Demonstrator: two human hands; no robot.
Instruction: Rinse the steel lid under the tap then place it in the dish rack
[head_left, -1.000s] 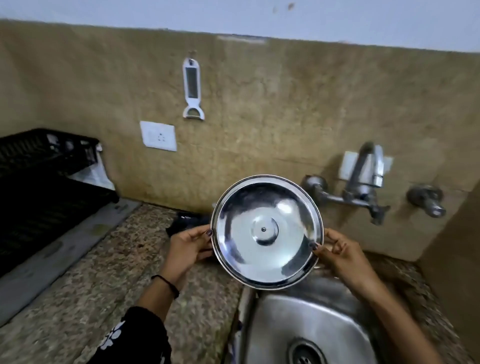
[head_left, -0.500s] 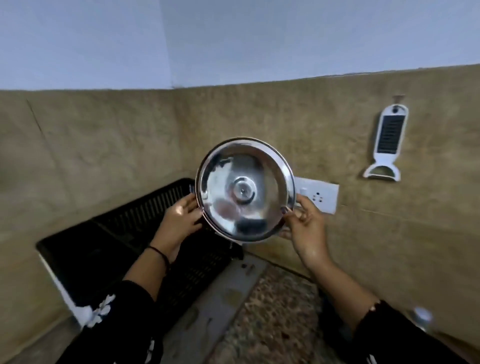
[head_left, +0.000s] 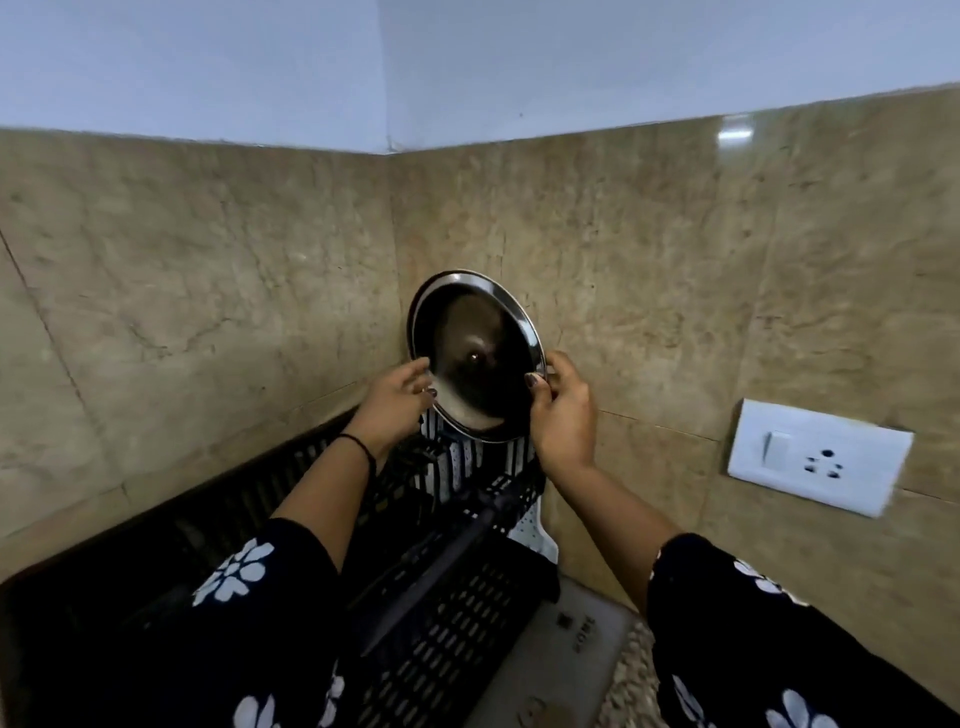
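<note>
Nearest the camera, two forearms extend forward in dark sleeves (head_left: 244, 613) printed with white flowers. A thin black band (head_left: 363, 451) encircles the left wrist.

Below and between the arms, a black slotted dish rack (head_left: 457, 603) occupies the corner of the tabletop (head_left: 631, 691). The tabletop shows a speckled stone surface at the lower right, with a pale flat strip (head_left: 576, 639) lying just beside the rack's right edge. At the rack's far end, a white perforated part (head_left: 530, 522) shows behind the black slats; its exact form cannot be determined.

Above the far end of the rack, both hands hold the steel lid (head_left: 475, 358). The left hand (head_left: 395, 400) is closed on the lid's lower-left rim, with the thumb on the near face and the fingers behind. The right hand (head_left: 563, 410) is closed on the lower-right rim in the same manner. The lid stands near upright, tilted slightly, with its dark reflective face toward the camera and a small centre point visible. Its lowest edge sits just above the rack's far slats; contact with the rack cannot be confirmed.

Behind the lid, two tan stone-tiled walls (head_left: 208, 291) meet in a corner. A white switch and socket plate (head_left: 818, 457) is fixed to the right-hand wall, well apart from the lid. Above the tiles, the wall is painted pale blue (head_left: 467, 62).
</note>
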